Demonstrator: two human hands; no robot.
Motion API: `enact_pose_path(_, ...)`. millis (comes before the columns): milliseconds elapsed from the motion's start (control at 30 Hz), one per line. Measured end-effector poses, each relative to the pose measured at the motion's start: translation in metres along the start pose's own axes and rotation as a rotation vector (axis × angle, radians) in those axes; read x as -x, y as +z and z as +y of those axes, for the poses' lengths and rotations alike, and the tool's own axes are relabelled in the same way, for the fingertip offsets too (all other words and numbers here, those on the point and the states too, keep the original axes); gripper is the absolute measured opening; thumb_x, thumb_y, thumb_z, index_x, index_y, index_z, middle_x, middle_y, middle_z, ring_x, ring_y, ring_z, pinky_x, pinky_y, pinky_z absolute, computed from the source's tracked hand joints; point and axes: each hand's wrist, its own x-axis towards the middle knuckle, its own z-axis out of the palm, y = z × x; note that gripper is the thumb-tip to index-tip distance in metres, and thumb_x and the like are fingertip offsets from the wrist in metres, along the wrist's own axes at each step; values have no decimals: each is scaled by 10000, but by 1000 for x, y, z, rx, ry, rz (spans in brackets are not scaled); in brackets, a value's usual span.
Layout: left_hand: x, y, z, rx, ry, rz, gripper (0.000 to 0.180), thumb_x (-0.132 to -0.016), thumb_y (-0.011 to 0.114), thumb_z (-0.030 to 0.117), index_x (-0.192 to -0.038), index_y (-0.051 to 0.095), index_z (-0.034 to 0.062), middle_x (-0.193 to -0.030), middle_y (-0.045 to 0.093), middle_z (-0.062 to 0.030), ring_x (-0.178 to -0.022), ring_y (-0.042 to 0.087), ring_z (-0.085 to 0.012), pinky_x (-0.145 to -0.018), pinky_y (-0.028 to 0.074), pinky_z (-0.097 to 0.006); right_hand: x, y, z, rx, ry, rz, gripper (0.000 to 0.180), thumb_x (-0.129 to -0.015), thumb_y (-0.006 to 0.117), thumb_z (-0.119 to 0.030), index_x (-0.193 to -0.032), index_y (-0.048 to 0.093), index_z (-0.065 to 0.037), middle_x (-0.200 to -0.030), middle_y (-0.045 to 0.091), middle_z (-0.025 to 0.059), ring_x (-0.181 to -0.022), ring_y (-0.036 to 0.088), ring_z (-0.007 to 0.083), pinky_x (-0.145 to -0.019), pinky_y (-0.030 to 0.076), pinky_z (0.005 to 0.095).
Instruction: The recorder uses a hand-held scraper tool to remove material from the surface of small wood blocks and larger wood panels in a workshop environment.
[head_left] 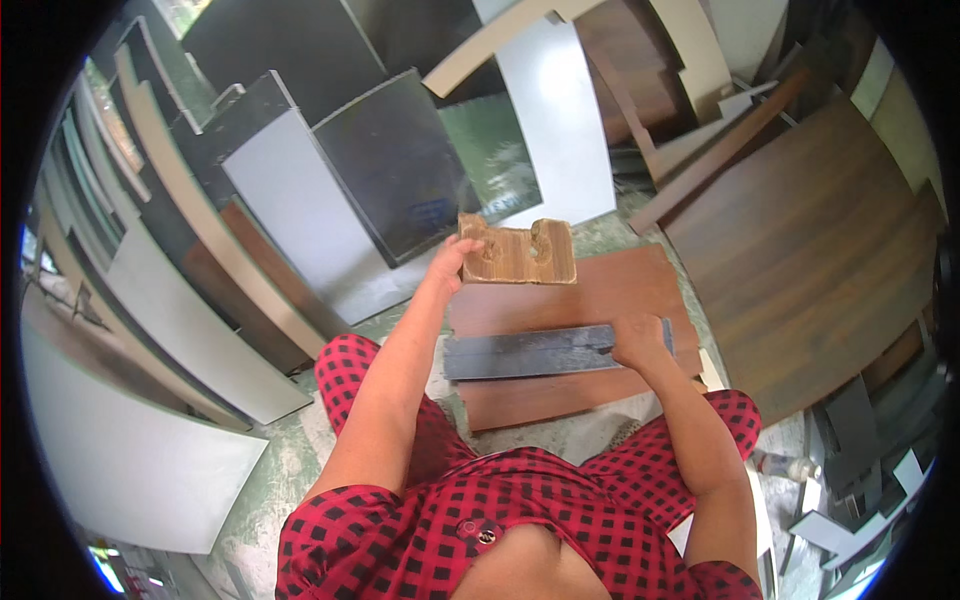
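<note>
My left hand (458, 262) is raised and closed round the left end of a wooden block (510, 262) with wood-grain faces and two rough notches in its upper edge. Below it, a reddish-brown board (560, 400) lies in front of my bent knees. Across that board rests a long dark-grey strip (520, 352) with pale scuff marks. My right hand (638, 342) is closed at the strip's right part. A small dark tip shows beside its fingers, but what it grips is mostly hidden.
Dark panels (395, 160) and a white panel (560, 120) lean at the back. Curved-looking pale boards (190, 300) stand on the left. A large brown wood-grain panel (800, 250) leans on the right, above scattered offcuts (850, 510) and a bottle-like container (785, 466).
</note>
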Motion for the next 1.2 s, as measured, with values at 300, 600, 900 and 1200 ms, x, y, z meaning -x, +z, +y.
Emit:
enact_pose_path(300,97,-99,138,-229,175,68,326,-772,671,171,-1066,562,81,-998,619,-60,-926,620,-218,-840,517,-399,-13,-14,-12,108,-27,-88,229,-679,710,-233,-877,719,-118,-915,695,105,-914,667,260,-764,530,377)
enact_pose_path(600,178,-186,130,-264,78,385,264,-782,691,223,-962,652,34,-950,653,-71,-860,627,-195,-777,512,-377,-28,-32,-43,-232,-104,112,308,-642,713,-335,-796,696,-69,-831,671,167,-842,652,329,-746,513,408)
enact_pose_path(900,182,-223,126,-48,211,392,318,-885,567,313,-1094,596,75,-1080,642,-90,-987,625,-242,-862,513,-436,-65,30,-85,-685,56,-50,478,-637,740,-460,-812,672,-21,-762,669,174,-737,658,306,-693,505,403)
enact_pose_path(1200,170,-189,127,65,264,204,392,-900,555,384,-1148,554,81,-1110,620,-91,-1013,609,-249,-877,507,-450,-83,139,-60,-596,309,-151,456,-655,727,-416,-894,685,-30,-920,673,207,-896,654,336,-785,503,415)
